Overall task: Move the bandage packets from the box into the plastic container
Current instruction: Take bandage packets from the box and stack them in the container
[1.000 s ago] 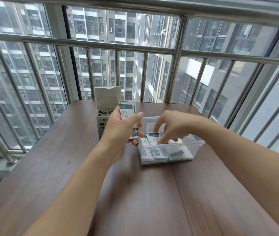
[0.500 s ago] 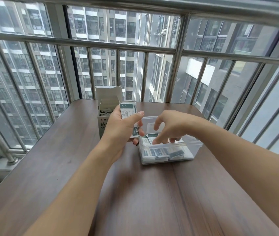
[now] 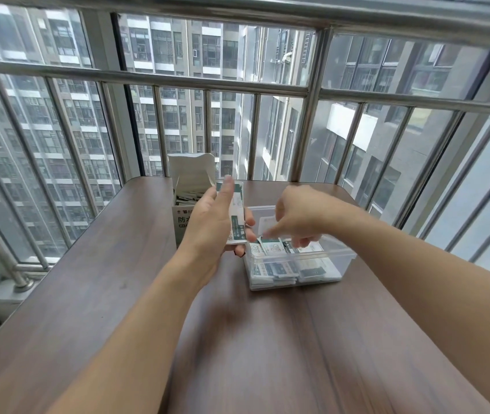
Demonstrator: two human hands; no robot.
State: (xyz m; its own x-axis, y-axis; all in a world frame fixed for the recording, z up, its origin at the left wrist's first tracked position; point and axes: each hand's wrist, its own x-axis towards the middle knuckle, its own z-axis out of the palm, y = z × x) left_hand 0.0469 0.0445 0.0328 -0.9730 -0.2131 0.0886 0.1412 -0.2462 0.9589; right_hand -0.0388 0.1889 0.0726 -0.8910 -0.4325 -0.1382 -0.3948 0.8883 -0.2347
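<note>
Your right hand [image 3: 300,216] has lifted, fingers loose, above packets in the container [image 3: 346,258]; your left hand [image 3: 213,225] grips a stack [image 3: 236,216], more behind it in the box [image 3: 191,186].

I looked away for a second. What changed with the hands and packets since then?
The right hand lifted slightly and shifted left toward the packets in the left hand, whose thumb straightened upward. The left hand kept its stack; box and plastic container stayed put.
</note>
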